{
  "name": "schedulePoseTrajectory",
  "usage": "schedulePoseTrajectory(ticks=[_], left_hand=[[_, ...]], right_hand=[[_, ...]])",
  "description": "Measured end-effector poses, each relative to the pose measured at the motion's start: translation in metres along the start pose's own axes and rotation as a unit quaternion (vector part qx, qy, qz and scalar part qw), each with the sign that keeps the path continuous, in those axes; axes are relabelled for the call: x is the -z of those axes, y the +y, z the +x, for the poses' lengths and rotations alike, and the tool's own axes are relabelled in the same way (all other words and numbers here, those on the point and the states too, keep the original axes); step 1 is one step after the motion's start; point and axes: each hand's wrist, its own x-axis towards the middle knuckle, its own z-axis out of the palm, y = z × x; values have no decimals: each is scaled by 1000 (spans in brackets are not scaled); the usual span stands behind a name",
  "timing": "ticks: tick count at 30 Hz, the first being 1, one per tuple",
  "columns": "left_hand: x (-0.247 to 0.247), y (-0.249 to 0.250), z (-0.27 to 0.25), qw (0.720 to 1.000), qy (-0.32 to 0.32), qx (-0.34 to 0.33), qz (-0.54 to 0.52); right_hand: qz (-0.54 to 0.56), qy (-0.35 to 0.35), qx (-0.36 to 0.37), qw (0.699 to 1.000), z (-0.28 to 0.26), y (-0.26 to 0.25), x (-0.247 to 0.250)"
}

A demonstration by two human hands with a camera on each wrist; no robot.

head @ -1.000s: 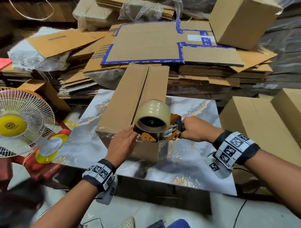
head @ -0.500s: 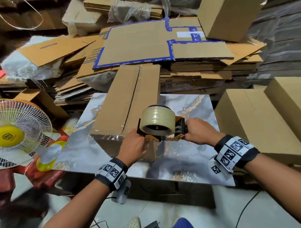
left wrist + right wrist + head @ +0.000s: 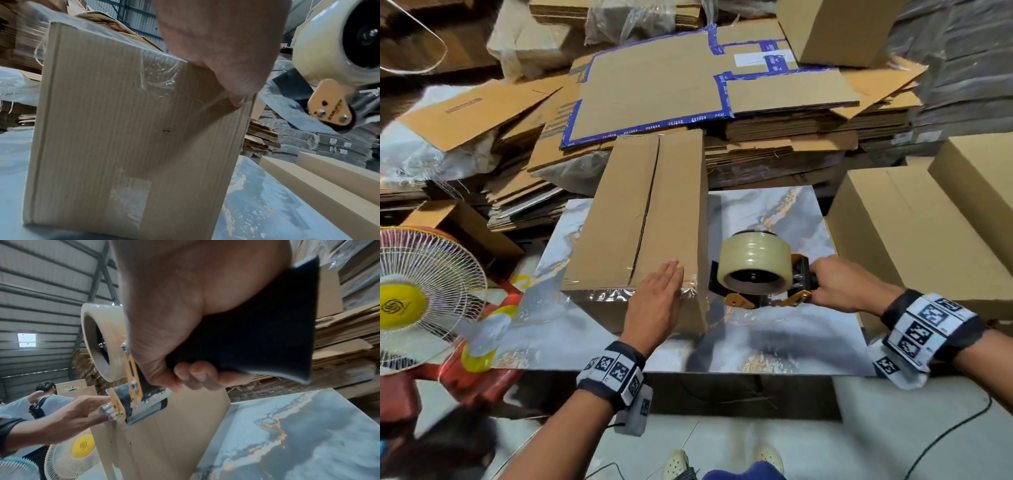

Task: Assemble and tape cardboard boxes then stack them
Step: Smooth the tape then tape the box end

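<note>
So the box [image 3: 647,219] is sitting on the marble-look table [image 3: 774,335], long axis running straight away from the person, near short end facing them. Clear tape is already wrapping over that near top edge and down the front face. The centre seam looks untaped further back, though clear tape is hard to spot from here.

The left hand [image 3: 657,301] is lying flat with fingers straight, pressing the tape down at the near right corner of the top. The right hand [image 3: 842,287] is wrapping tight around the handle of the tape dispenser [image 3: 756,274], which is hovering just off the right side of the box, not touching it as far as I can tell.

My guess: the next strip has to run along that long seam, so the dispenser is needing to come back left over the near edge, and the left hand is sitting right in that lane.

Room-wise, there's bare table on the right, finished boxes [image 3: 914,240] standing just past the table's right edge, and flat cardboard stacks [image 3: 774,144] crowding the far end. A fan [image 3: 421,301] is sitting off to the left.
</note>
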Motion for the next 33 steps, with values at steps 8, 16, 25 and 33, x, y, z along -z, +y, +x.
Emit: schedulePoseTrajectory(ticks=[8, 16, 25, 33], left_hand=[[-3, 0, -1, 1000, 11, 12, -11], [-1, 0, -3, 999, -22, 19, -20], [1, 4, -4, 999, -5, 31, -10], [2, 3, -4, 999, -6, 29, -18]], right_hand=[[72, -32, 5, 997, 24, -36, -41], [62, -66, -87, 992, 32, -8, -75], [547, -62, -249, 797, 72, 15, -154], [645, -68, -295, 701, 91, 27, -190]])
